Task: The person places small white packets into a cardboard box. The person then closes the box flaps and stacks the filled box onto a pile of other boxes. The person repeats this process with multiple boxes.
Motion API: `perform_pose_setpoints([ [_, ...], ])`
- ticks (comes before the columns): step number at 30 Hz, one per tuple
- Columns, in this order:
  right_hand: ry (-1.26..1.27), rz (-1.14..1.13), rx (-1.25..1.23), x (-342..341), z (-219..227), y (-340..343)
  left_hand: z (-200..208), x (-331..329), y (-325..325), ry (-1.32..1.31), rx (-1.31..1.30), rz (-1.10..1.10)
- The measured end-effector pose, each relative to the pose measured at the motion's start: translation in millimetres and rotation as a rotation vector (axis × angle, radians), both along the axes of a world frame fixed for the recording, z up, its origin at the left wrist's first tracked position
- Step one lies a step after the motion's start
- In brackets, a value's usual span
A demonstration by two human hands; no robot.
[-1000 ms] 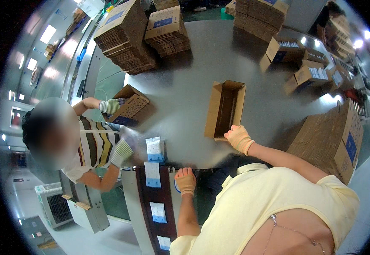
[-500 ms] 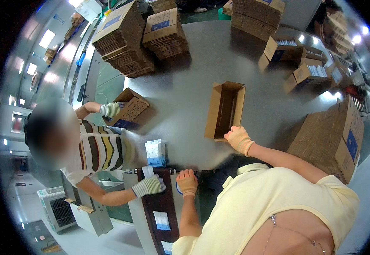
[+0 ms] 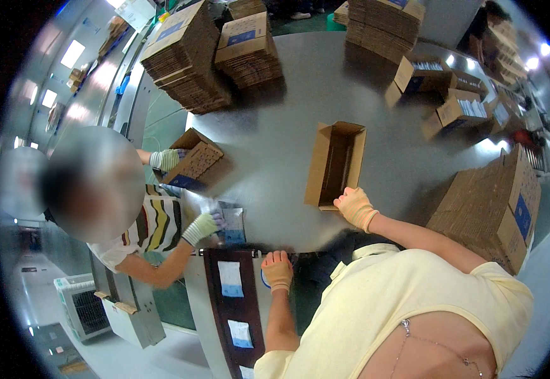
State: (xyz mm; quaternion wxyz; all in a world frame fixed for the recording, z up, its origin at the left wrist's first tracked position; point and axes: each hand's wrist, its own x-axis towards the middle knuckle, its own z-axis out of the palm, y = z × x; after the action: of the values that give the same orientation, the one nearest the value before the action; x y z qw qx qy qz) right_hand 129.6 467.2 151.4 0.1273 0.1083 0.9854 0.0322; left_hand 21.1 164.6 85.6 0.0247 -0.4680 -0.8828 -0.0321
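Note:
An opened cardboard carton lies on the metal table, its inside showing bare brown walls. My right hand, in a pale orange glove, is closed on its near edge. My left hand, gloved alike, rests at the table's front edge beside the conveyor belt, fingers loosely laid and nothing visible in them. White and blue packets lie along that dark belt. On the left, a co-worker's striped-gloved hand is over packets at the table edge. Their other hand touches another carton.
Tall stacks of flattened cartons stand at the back left, back centre and right. Filled cartons sit at the far right. A co-worker in a striped top stands close on the left.
The co-worker's nearer hand has moved from the belt up to the packets on the table. Packets on the belt have shifted toward the table. My hands and the carton stay put.

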Motion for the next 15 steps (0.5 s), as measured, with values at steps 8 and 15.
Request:
perform_pose_setpoints([
  [8, 0.002, 0.0, -0.023, -1.4, 4.3, -2.1, -4.7, -2.5, -2.6, -0.032, -0.043, 0.015],
  [15, -0.017, 0.004, -0.056, -5.3, 1.7, 1.0, -0.5, 5.7, 2.5, -0.051, 0.128, 0.132],
])
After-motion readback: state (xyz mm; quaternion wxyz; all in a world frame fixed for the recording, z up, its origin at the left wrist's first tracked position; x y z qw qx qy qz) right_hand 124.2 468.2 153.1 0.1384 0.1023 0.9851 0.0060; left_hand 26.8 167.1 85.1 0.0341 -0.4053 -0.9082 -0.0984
